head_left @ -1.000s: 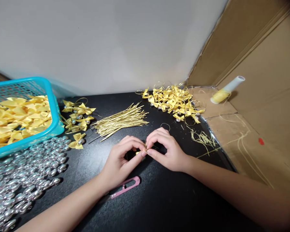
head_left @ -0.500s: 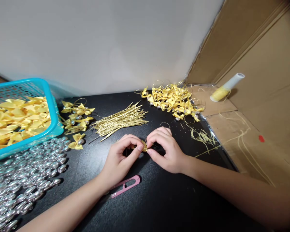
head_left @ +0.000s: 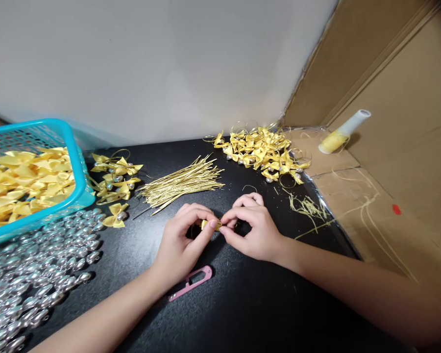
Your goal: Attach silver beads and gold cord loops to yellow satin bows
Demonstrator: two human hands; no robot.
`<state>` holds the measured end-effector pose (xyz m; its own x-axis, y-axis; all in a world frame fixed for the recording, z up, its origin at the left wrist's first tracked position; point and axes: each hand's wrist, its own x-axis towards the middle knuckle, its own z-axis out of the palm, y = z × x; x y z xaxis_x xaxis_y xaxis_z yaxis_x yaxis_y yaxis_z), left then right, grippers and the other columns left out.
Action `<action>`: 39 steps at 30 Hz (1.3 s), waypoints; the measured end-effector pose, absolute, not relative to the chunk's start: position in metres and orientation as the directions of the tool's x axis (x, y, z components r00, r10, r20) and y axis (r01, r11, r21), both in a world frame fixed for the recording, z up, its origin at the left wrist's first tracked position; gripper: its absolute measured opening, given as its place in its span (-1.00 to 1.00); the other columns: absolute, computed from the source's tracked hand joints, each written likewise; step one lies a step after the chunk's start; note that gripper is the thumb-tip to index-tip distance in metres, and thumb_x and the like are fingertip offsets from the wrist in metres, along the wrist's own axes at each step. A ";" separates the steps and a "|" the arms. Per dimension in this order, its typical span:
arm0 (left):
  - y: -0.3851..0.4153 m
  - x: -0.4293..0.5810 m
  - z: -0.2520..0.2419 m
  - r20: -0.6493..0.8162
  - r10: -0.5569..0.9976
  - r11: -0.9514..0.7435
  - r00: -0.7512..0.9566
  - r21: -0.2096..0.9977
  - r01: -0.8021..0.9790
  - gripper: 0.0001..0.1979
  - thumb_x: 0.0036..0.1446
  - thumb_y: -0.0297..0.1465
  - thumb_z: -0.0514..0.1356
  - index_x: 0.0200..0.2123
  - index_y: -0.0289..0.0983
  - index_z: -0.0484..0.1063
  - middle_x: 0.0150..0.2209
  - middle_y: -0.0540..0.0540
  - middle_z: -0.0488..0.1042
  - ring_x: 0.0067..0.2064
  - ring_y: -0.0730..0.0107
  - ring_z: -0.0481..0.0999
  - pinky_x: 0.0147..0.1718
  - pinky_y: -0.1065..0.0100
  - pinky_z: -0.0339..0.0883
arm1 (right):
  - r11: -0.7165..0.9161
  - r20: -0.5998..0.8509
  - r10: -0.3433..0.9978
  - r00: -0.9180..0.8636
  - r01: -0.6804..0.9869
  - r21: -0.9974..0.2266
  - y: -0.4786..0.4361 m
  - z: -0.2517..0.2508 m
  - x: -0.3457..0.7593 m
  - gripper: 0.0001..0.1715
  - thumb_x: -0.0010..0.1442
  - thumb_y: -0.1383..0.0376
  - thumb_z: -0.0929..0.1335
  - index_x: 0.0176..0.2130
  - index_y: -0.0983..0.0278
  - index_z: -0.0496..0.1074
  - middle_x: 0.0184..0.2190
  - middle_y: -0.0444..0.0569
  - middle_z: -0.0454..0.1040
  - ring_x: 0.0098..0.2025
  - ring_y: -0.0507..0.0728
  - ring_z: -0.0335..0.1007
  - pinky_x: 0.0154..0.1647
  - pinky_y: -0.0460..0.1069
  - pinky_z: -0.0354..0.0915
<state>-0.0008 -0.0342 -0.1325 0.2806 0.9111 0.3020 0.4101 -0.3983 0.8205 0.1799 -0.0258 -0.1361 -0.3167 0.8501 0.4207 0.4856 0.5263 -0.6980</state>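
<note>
My left hand pinches a small yellow ribbon bow between thumb and forefinger, and the fingers cover much of it. Close against it, my right hand has its thumb and forefinger closed at the bow's right end; a thin gold cord seems to be there, mostly hidden. Just behind the hands lies a bundle of gold cords. Pink thread snips rest on the black table, partly under my left wrist.
At left, a turquoise basket holds yellow bows, with many silver beads before it. Bows with beads lie beside it; a larger pile sits at the back right. Cord scraps and a white tube are farther right.
The fingers have shifted slightly on the bow, and more of its yellow ribbon shows beside the left thumb. Both hands stay pinched together in the same place.
</note>
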 end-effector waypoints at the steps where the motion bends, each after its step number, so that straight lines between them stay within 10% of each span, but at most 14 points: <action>1: -0.034 -0.001 -0.133 0.299 0.912 -0.396 0.282 0.823 0.406 -0.89 0.21 -0.48 0.17 -0.37 -0.26 0.46 -0.37 -0.04 0.49 -0.32 0.39 0.44 -0.32 0.33 0.31 | 0.524 0.416 0.851 -0.319 0.481 -0.703 -0.026 -0.136 0.180 -0.97 0.06 0.33 0.39 -0.42 0.21 0.44 -0.64 -0.24 0.47 -0.38 0.06 0.39 -0.02 0.13 0.07; 39: -0.032 0.002 -0.131 0.247 0.915 -0.382 0.320 0.785 0.488 -0.88 0.17 -0.44 0.18 -0.43 -0.24 0.43 -0.42 -0.04 0.49 -0.34 0.33 0.42 -0.33 0.31 0.28 | 0.449 0.323 0.893 -0.313 0.590 -0.670 -0.028 -0.132 0.184 -0.92 0.00 0.38 0.33 -0.39 0.22 0.34 -0.43 -0.15 0.47 -0.26 0.12 0.33 -0.06 0.11 0.07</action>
<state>0.0019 -0.0317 -0.1313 0.3196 0.9148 0.2470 0.4876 -0.3823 0.7849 0.1839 -0.0276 -0.1324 -0.3129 0.8931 0.3231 0.5904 0.4494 -0.6704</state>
